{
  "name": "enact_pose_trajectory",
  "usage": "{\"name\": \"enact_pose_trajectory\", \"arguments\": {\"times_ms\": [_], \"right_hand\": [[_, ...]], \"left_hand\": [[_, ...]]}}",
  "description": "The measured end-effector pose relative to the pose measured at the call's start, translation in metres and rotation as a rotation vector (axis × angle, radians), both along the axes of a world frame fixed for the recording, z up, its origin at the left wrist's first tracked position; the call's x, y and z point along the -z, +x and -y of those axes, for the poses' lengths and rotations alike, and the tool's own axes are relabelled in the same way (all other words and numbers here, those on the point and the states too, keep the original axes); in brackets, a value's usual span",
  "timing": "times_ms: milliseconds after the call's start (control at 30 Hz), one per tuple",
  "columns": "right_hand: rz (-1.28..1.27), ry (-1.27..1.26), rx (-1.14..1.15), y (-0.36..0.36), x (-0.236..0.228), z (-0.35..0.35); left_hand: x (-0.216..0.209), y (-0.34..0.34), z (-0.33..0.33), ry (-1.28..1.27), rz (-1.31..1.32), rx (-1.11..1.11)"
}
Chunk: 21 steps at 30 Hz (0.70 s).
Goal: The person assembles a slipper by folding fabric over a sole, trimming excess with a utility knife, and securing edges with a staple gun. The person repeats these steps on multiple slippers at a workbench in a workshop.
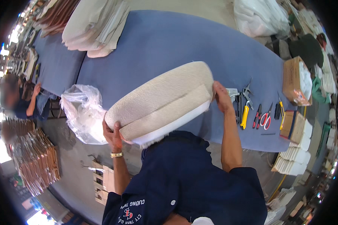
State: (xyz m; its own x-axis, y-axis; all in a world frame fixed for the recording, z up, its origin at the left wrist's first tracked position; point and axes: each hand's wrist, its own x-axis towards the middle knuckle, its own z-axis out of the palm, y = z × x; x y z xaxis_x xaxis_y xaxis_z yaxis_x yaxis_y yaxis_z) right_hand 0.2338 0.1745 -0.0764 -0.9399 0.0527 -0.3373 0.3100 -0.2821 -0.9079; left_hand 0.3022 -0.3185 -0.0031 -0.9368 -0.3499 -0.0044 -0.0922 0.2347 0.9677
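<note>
A curved, padded cushion piece (163,95) covered in beige fabric is held up in front of me, over the near edge of the blue-topped table (169,41). A seam runs along its length, and a white strip of lining or padding shows on its lower side. My left hand (113,135) grips the left end, its thumb on the beige cover. At the right end, my right hand (222,98) has its fingers round the edge, partly hidden behind the cushion. The cushion is tilted, right end farther from me.
Left of the cushion hangs a clear plastic bag (84,112). On the table's right lie a yellow-handled cutter (245,117), red-handled scissors (266,120) and several hand tools. A cardboard box (294,84) stands beyond them. Stacked cloth pieces (94,30) lie far left; another person (26,97) is farther left.
</note>
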Motion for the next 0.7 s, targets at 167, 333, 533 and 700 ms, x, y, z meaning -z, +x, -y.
{"name": "enact_pose_trajectory", "arguments": {"times_ms": [167, 333, 533, 700], "right_hand": [[-0.189, 0.202, 0.076, -0.069, -0.058, 0.008], [-0.277, 0.437, 0.188, -0.085, -0.06, 0.039], [-0.337, 0.392, 0.33, -0.105, -0.055, 0.053], [-0.36, 0.379, 0.345, -0.112, -0.035, 0.058]], "left_hand": [[-0.038, -0.009, -0.002, -0.368, 0.057, 0.445], [-0.018, -0.027, -0.017, -0.763, 0.003, 0.558], [-0.043, -0.071, -0.073, -0.969, -0.057, 0.688], [-0.049, -0.111, -0.166, -1.047, 0.024, 0.833]]}}
